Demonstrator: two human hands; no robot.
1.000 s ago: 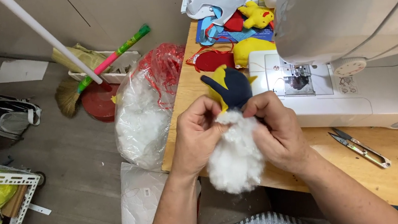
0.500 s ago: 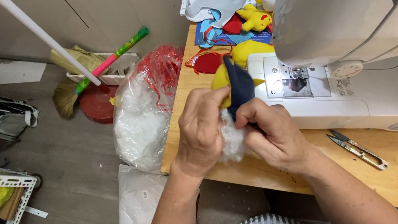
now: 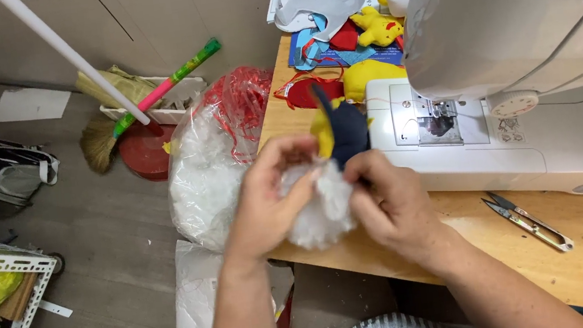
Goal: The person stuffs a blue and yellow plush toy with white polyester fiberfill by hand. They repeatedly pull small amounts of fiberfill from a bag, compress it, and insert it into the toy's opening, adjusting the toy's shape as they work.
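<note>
Left hand [image 3: 266, 197] and right hand [image 3: 393, 203]: fingers clamped on stuffing [image 3: 319, 205] at navy toy [image 3: 343, 132]. Nearby: sewing machine [image 3: 514, 47], snips [image 3: 528, 220], stuffing bag [image 3: 204, 175].

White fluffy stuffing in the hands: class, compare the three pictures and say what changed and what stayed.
The white fluffy stuffing bulged, shrank between the hands, then bulges again below the dark blue fabric toy. Left hand and right hand kept their hold; the thread snips stayed put.
</note>
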